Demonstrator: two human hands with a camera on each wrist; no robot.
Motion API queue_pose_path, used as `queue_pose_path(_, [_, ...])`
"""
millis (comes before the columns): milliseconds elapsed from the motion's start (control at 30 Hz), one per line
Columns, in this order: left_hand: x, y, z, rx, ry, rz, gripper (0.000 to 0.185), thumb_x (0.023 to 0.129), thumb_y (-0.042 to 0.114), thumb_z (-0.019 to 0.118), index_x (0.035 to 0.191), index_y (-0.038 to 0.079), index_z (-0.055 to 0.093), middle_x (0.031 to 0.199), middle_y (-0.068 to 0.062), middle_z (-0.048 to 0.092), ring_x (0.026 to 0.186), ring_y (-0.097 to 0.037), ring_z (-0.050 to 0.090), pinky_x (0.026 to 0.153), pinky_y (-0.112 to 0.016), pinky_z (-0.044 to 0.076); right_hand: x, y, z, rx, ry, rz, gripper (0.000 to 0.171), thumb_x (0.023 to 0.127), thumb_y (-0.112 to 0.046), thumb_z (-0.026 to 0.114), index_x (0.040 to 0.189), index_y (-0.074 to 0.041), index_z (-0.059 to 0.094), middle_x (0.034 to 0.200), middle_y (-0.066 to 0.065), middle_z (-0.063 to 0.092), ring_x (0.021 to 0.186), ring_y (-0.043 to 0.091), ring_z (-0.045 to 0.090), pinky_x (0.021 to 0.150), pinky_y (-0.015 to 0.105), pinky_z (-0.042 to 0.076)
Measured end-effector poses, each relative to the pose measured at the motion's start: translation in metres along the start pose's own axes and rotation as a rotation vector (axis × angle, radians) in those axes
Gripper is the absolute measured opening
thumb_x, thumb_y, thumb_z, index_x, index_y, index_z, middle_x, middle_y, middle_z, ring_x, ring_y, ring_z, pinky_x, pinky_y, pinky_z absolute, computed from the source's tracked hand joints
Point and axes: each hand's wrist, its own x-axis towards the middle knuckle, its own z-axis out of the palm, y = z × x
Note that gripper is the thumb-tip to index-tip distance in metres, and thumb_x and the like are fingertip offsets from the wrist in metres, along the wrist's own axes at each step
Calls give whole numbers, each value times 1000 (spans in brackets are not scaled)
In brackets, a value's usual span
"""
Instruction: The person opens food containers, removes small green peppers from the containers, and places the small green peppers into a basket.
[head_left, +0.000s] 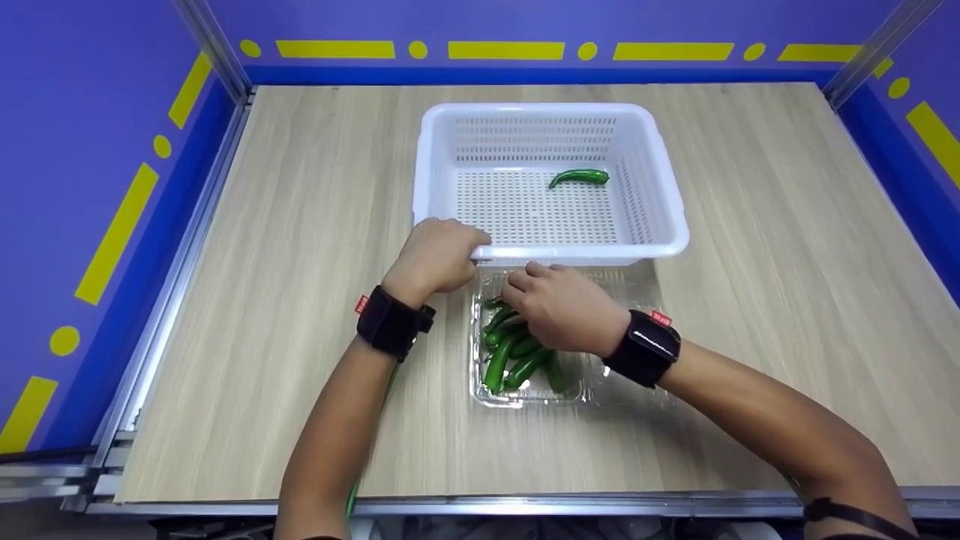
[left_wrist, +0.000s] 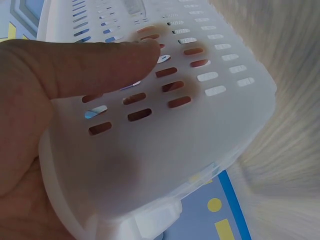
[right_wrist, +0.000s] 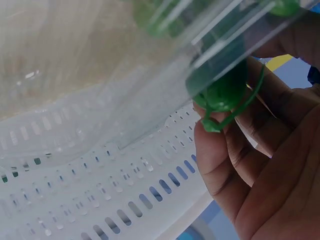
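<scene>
Left arm: bare forearm reaches forward from the lower edge, a black band around the wrist.
Left hand [head_left: 435, 259]: knuckles up, fingers curled, gripping the near left corner of the basket's rim [head_left: 450, 225]; the left wrist view shows the thumb [left_wrist: 95, 62] lying flat along the basket's wall.
Right arm: comes in from the lower right, angled across toward the middle, black band at the wrist.
Right hand [head_left: 562, 307]: palm down, fingers bent, closing on a green pepper [right_wrist: 220, 90], fingertips pointing to the left.
Spacing: the two hands sit close, not touching.

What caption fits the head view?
Left hand grips basket rim; right hand reaches into tray of peppers.
</scene>
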Motion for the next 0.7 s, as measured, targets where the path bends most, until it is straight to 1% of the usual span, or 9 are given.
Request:
queue_pose_path(167, [0, 0, 0, -8, -6, -5, 17, 80, 1, 64, 88, 15, 69, 78, 1, 66, 69, -21, 57, 71, -41, 47, -2, 1, 0, 3, 7, 1, 25, 78, -1, 59, 101, -6, 66, 93, 5, 66, 81, 25, 61, 66, 38, 55])
queue_pose_path(400, [-1, 0, 1, 32, 17, 10, 11, 82, 5, 65, 87, 15, 67, 76, 0, 65, 67, -21, 54, 67, -43, 48, -4, 0, -6, 14, 9, -12, 20, 78, -1, 59, 96, -6, 67, 89, 4, 65, 76, 23, 60, 58, 35, 52])
queue_pose_path(700, [0, 1, 0, 29, 8, 12, 12, 81, 3, 63, 86, 14, 65, 75, 1, 62, 67, -21, 53, 67, -42, 47, -6, 2, -13, 65, 48, -13, 18, 77, -1, 61, 94, -7, 64, 88, 3, 64, 79, 24, 59, 67, 37, 52])
